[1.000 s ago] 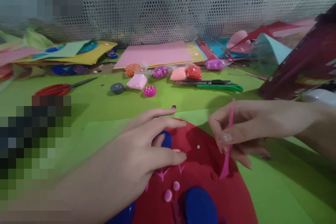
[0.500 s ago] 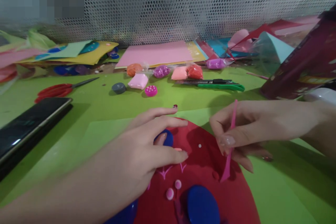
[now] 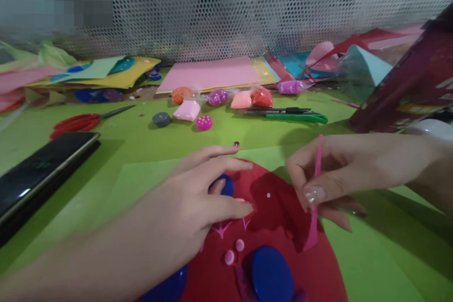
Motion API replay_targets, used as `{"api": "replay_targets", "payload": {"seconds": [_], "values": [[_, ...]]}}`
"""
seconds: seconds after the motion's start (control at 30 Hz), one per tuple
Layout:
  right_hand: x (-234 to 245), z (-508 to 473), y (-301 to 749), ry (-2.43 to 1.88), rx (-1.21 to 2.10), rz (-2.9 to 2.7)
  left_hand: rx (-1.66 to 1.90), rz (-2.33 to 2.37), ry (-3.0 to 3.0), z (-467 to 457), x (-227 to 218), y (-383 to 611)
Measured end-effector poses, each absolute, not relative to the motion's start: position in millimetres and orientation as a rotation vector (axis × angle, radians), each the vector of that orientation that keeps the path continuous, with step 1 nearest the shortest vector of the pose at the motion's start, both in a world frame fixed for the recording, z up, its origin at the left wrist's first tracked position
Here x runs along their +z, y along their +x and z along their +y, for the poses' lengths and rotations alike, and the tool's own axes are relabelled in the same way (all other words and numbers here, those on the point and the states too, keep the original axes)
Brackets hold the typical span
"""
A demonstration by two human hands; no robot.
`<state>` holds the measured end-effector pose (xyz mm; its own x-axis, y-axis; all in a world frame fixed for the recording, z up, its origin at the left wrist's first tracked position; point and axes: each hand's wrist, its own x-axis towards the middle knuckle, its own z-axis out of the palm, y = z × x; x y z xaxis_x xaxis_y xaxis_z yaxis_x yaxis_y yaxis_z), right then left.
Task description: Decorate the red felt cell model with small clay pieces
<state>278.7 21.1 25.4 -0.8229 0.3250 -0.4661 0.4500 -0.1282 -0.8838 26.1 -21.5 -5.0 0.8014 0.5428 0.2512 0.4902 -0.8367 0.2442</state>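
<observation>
A red paper disc lies on a light green sheet. On it sit flat blue clay pieces, small pink-and-white balls, thin pink branching strips and a tiny white dot. My left hand rests across the disc's left side with fingers stretched out, covering part of it. Between the thumb and fingers of my right hand is a pink clay modelling tool, its wide flat end pointing down at the disc's right part.
Beyond the hands are bagged clay, a pink dotted cap, a grey piece and a green utility knife. Red scissors and a phone lie left. A dark red bottle leans at right, near stacked paper.
My right hand has shifted slightly right, carrying the modelling tool's flat end right and a little nearer to me. My left hand stays in place.
</observation>
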Motion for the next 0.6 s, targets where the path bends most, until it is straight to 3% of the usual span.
{"api": "replay_targets", "payload": {"seconds": [0.2,0.4,0.6], "values": [[34.7,18.8,283.4,1.15,-1.902,2.458,0.637,0.847,2.761,-25.6,-15.4,25.9],[49.8,9.1,279.4,1.113,-1.82,2.538,0.747,0.826,2.774,-25.1,-20.4,27.4],[46.5,-28.0,280.7,1.187,-1.287,2.894,0.638,0.829,2.789,-25.2,-15.9,28.8]]}}
